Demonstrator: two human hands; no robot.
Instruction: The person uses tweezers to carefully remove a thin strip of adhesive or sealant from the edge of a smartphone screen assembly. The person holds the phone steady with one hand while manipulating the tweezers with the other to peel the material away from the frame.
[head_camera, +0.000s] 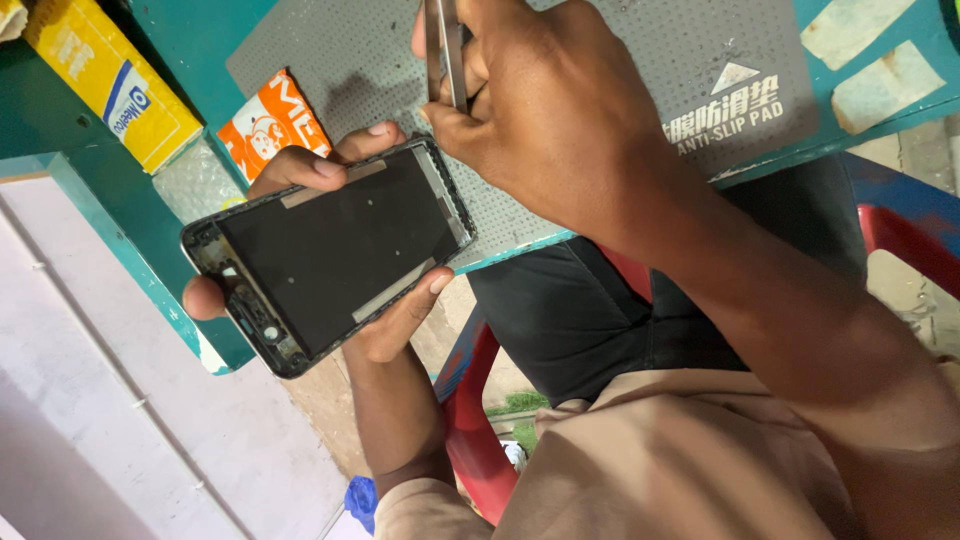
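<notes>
Phone frame (330, 255) sits gripped in the left hand (330, 300); right hand (540, 120) pinches tweezers (445, 50) shut.

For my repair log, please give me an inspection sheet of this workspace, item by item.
Surface: teal table with a grey dotted mat on it.
Job's things: opened phone frame, dark inner plate showing; metal tweezers near its top edge.
Clutter: yellow box, orange packet, tape pieces on the table.
Grippers: left hand grips the phone frame by its edges; right hand holds the tweezers.
Cables: nothing seen.
Surroundings: red chair, pale wall, a small blue thing that I cannot identify.
</notes>
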